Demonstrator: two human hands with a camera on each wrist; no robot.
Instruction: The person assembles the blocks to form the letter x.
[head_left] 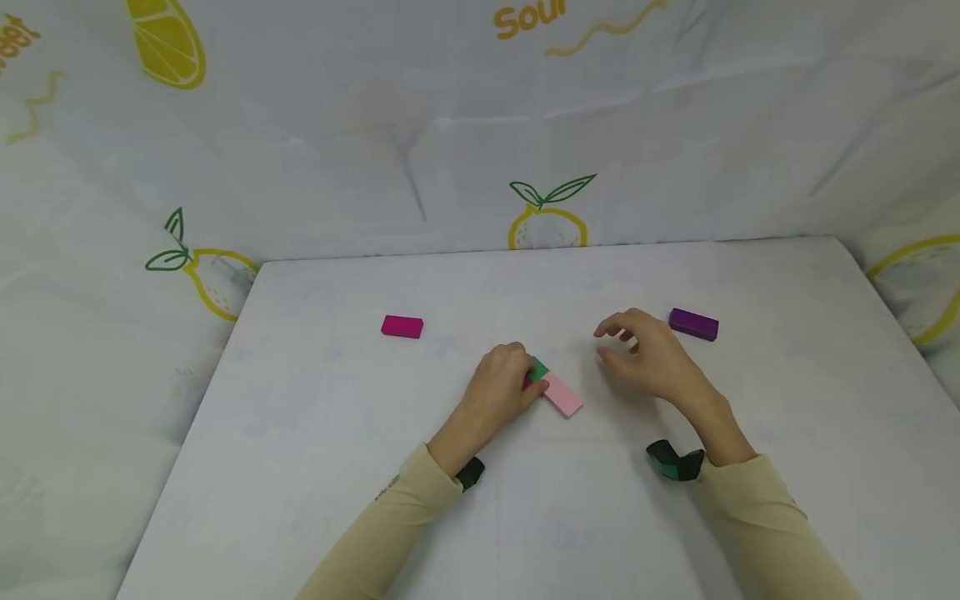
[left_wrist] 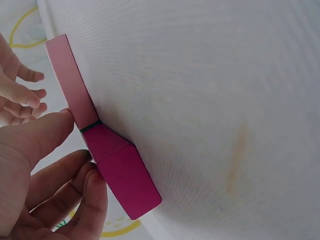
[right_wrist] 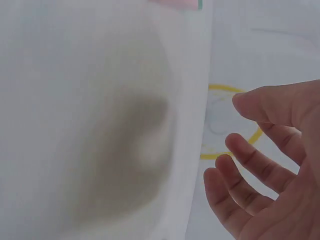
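Note:
My left hand [head_left: 498, 379] is at the middle of the white table, fingers curled over a magenta block [left_wrist: 130, 182] and partly hiding it. Against it sits a green block [head_left: 539, 367], whose edge shows only as a thin line in the left wrist view. A pink block [head_left: 563, 395] extends from the green one toward the near right, and my left thumb [left_wrist: 55, 127] touches near their meeting edge. To the right, my right hand [head_left: 648, 354] hovers above the table with fingers loosely bent and nothing between them. Its shadow falls below in the right wrist view.
Another magenta block [head_left: 402, 327] lies farther back on the left. Beyond my right hand is a purple block [head_left: 693, 324]. A pale cloth [head_left: 337, 167] printed with lemons surrounds the back and sides of the table [head_left: 315, 467]. Dark straps [head_left: 675, 462] show at my wrists.

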